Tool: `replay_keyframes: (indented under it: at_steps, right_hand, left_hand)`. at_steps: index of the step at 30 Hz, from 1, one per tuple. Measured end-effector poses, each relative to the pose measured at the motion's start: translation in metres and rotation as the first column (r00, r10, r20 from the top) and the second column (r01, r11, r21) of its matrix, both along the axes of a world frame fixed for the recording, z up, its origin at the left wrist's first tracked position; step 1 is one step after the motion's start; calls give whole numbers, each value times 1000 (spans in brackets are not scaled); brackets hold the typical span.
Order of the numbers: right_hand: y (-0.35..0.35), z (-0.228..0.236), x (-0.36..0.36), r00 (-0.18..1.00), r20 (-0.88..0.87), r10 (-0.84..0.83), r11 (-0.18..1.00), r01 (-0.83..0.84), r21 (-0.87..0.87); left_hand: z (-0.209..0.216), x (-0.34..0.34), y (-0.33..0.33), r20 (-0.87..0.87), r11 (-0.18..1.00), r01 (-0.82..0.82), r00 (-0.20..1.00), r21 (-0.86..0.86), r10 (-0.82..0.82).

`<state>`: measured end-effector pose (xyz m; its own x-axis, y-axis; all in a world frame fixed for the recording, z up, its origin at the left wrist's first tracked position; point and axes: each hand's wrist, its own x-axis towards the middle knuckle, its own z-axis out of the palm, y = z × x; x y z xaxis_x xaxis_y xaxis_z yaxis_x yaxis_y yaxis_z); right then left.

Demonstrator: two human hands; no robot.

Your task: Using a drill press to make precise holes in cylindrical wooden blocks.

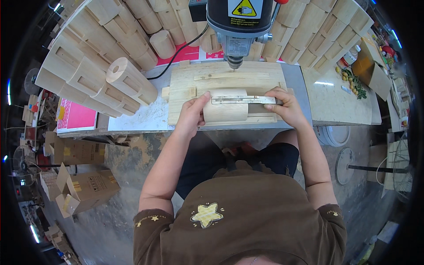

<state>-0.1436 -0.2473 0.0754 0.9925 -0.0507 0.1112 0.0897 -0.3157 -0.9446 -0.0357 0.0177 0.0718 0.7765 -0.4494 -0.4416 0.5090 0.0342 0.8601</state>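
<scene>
A pale wooden cylinder (226, 112) lies on its side on a wooden board (181, 73) in front of me. My left hand (191, 115) is closed on its left end, thumb on top. Along the top of the cylinder runs a long, narrow pale strip (247, 100) with dark lines and marks; its exact kind I cannot make out. My right hand (288, 106) pinches the right end of this strip, which reaches past the cylinder. Above the board's far part hangs the chuck of a drill press (234, 61) with a thin bit, apart from the cylinder.
Stacked wooden cylinders with rectangular slots (84, 73) stand at the left and more (322, 33) at the right. One slotted cylinder (131, 81) stands apart at the left. A black cable (181, 51) crosses behind the board. Cardboard boxes (90, 190) sit on the floor at left.
</scene>
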Motion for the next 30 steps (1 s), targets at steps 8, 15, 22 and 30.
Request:
replay_keyframes:
  at_steps: [8,15,22,30]
  right_hand:
    - [-13,-16,15,977,147,-152,949,186,-254]
    - [-24,-18,35,951,161,-264,916,300,-266]
    - [-18,-27,64,937,267,-223,888,308,-341]
    - [-16,-5,66,932,345,-110,921,226,-318]
  left_hand:
    - [-33,17,-3,165,993,95,983,-71,-82]
    - [-51,14,-17,852,898,-83,364,431,-375]
    - [-70,35,-20,888,809,-375,275,452,-369]
    - [-72,42,-10,878,795,-384,301,470,-373]
